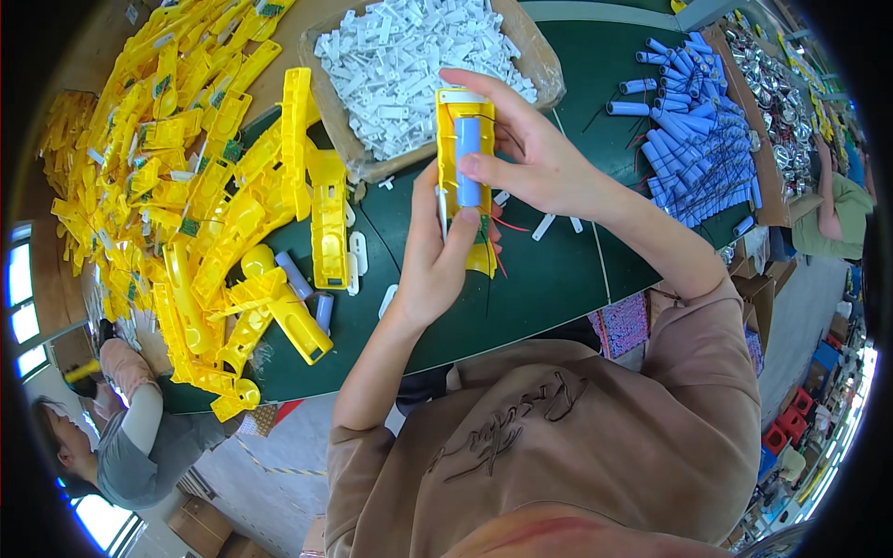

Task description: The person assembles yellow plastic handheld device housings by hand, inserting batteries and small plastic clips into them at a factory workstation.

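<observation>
Over the middle of the green desk (530, 302), a yellow plastic housing (447, 139) is held up in both hands, its hollow side facing the camera and its long axis running roughly from twelve to six o'clock. A blue battery cell (467, 139) lies lengthwise inside it, and a white end piece (462, 96) sits at the housing's twelve o'clock end. The left hand (435, 260) grips the housing from seven o'clock, thumb by the cell's lower end. The right hand (539, 166) closes on it from three o'clock, its thumb pressed on the cell and its fingers around the upper edge. Red wires (507, 225) stick out below the right hand, toward four o'clock.

Taking the held housing as the clock's centre, a cardboard box (547, 79) heaped with small white plastic strips (419, 65) stands at eleven o'clock. A big pile of yellow housings (177, 149) spreads at nine. One long yellow shell (330, 223) lies at eight, and farther out in that direction two loose blue cells (295, 276) rest against the yellow parts. Toward three o'clock is a stack of blue wired cells (688, 149), with shiny silver round parts (772, 112) beyond it. One co-worker (153, 465) is between seven and eight o'clock; another, in a green shirt (842, 223), is out at three.
</observation>
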The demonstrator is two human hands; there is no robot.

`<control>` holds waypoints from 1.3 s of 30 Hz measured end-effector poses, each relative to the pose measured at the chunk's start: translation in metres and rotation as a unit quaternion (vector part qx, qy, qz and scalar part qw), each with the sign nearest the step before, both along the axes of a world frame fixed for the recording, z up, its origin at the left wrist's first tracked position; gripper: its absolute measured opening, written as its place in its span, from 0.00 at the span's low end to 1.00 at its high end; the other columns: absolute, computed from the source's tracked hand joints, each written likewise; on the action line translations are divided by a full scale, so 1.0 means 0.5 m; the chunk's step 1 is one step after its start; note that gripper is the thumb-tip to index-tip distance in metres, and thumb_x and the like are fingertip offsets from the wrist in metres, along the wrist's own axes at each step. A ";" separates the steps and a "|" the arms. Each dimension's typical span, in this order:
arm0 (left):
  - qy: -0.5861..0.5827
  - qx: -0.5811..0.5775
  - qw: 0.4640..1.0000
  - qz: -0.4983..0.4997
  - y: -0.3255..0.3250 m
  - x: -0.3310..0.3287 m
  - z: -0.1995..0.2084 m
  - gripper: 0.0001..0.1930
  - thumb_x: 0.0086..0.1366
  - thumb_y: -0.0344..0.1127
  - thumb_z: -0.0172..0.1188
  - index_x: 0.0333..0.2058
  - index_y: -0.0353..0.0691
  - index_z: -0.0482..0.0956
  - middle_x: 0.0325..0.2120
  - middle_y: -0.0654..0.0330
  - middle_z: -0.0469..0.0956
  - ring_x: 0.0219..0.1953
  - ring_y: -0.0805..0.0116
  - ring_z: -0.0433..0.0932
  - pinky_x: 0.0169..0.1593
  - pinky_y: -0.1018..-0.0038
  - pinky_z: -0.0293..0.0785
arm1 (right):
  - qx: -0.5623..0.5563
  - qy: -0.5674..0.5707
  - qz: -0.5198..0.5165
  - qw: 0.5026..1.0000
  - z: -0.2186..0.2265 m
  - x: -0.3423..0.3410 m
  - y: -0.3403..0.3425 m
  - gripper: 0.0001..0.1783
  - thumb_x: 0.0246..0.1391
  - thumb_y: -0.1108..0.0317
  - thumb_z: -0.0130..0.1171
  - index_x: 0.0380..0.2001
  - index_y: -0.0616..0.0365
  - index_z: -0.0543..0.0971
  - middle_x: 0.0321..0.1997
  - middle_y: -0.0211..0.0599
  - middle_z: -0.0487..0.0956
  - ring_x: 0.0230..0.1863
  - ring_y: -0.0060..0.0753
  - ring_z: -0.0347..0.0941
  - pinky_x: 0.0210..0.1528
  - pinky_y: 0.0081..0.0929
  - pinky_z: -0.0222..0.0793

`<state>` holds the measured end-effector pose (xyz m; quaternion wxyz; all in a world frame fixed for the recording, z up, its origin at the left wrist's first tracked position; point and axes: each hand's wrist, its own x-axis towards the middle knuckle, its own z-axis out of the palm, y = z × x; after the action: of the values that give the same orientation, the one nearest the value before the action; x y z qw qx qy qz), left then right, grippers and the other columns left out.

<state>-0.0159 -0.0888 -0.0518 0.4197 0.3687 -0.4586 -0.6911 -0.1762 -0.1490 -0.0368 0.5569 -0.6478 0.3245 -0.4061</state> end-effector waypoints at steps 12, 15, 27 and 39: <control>-0.417 -0.231 0.870 0.123 -0.125 0.151 0.132 0.29 0.59 0.27 0.53 0.60 0.36 0.55 0.51 0.51 0.67 0.49 0.59 0.70 0.50 0.66 0.66 | 0.110 0.111 -0.163 0.974 0.007 -0.449 -0.520 0.34 0.54 0.65 0.56 0.63 0.52 0.56 0.54 0.36 0.68 0.52 0.27 0.67 0.55 0.26 0.62; -0.624 -0.276 0.712 0.166 -0.259 0.300 0.113 0.23 0.60 0.34 0.55 0.53 0.35 0.64 0.46 0.50 0.70 0.45 0.55 0.72 0.48 0.66 0.68 | 0.170 0.183 -0.218 0.943 -0.088 -0.553 -0.657 0.35 0.54 0.60 0.56 0.64 0.51 0.56 0.55 0.36 0.68 0.53 0.29 0.66 0.55 0.29 0.63; -0.756 -0.287 0.581 0.091 -0.420 0.422 0.064 0.22 0.56 0.42 0.60 0.46 0.39 0.69 0.38 0.53 0.74 0.42 0.56 0.74 0.44 0.65 0.71 | -0.153 0.569 -0.323 0.741 -0.080 -0.683 -0.683 0.36 0.56 0.40 0.44 0.59 0.56 0.64 0.50 0.53 0.73 0.51 0.46 0.70 0.51 0.32 0.64; -0.422 -0.466 0.719 0.298 -0.223 0.288 0.341 0.20 0.55 0.34 0.66 0.42 0.35 0.67 0.35 0.60 0.73 0.35 0.75 0.74 0.35 0.80 0.71 | -0.437 0.244 -0.017 0.865 0.157 -0.039 -0.153 0.32 0.51 0.56 0.57 0.57 0.57 0.64 0.52 0.48 0.70 0.53 0.47 0.66 0.56 0.39 0.60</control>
<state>0.1282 -0.2001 0.1188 0.4860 0.4978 -0.7183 -0.0026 -0.1959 -0.2255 0.0414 0.1126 -0.8980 0.2501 -0.3441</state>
